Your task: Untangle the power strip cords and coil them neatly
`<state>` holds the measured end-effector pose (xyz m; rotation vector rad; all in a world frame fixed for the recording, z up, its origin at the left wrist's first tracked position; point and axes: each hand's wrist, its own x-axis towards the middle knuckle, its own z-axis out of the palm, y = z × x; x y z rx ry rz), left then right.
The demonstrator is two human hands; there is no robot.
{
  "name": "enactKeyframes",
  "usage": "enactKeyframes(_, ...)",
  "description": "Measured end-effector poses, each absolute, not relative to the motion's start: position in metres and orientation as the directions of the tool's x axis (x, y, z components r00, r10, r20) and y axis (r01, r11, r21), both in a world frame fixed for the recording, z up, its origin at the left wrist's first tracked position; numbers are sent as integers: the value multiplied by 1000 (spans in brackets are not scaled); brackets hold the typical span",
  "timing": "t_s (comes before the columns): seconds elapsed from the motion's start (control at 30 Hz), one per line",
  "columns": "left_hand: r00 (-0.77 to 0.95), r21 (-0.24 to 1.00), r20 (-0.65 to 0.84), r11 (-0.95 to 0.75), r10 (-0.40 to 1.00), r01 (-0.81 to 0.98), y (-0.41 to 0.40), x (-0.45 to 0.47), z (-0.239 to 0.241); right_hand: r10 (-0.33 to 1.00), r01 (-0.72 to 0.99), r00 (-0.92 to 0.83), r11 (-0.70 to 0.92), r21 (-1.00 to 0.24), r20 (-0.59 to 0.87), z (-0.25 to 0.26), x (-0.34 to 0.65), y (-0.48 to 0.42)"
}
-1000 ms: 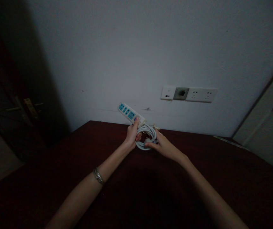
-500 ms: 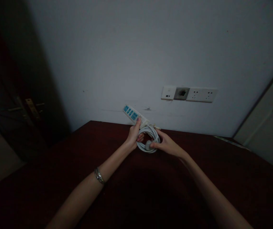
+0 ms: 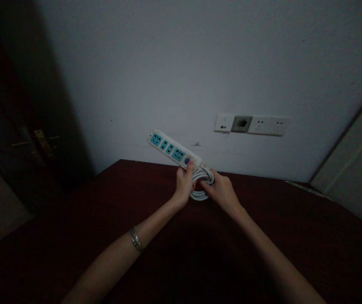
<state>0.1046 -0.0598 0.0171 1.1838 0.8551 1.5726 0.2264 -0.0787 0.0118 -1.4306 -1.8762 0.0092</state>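
A white power strip (image 3: pixel 172 148) with blue-green sockets and a round blue switch slants up to the left above the table's back edge. My left hand (image 3: pixel 184 180) is closed around its lower right end, with the thumb beside the switch. Just below that end hangs a coiled white cable (image 3: pixel 200 195). My right hand (image 3: pixel 221 188) grips the right side of the coil, its thumb reaching into the loop. The plug is not visible now; the right hand may cover it.
Dark red-brown table (image 3: pixel 155 236) under my arms, pushed against a pale wall. Wall sockets (image 3: pixel 268 126) sit above its back edge, right of the strip. A door with a metal handle (image 3: pixel 43 141) stands at left, and a thin flat strip (image 3: pixel 307 189) lies at the back right.
The power strip has turned its socket face more toward me and reaches further up and left. My left hand has shifted slightly right. The right thumb has moved off the plug into the coil.
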Motion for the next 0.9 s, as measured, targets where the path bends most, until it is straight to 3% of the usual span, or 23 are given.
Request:
enactKeyframes(0.17, -30, 919, 232, -229, 972, -321, -59, 104, 17, 833, 974, -11, 134, -183, 553, 21, 222, -93)
enactKeyframes(0.3, 80, 914, 181, -138, 980, -382, -59, 101, 20, 726, 947, -144, 298, -119, 672, 28, 228, -95)
enactKeyframes(0.4, 168, 916, 143, -66, 975, -396, -59, 99, 26, 664, 817, -231, 529, -229, 711, 28, 235, -87)
enactKeyframes(0.47, 208, 921, 121, -32, 970, -388, -58, 98, 29, 693, 637, -297, 656, -404, 657, 27, 238, -82)
enactKeyframes(0.6, 244, 939, 110, -20, 963, -342, -58, 95, 34, 767, 284, -422, 619, -732, 484, 26, 239, -78)
enactKeyframes(0.7, 271, 954, 112, -27, 956, -299, -57, 93, 36, 782, 220, -423, 579, -785, 458, 27, 236, -80)
enactKeyframes(0.9, 376, 961, 69, 40, 924, -275, -53, 87, 39, 801, 270, -420, 559, -784, 427, 35, 238, -88)
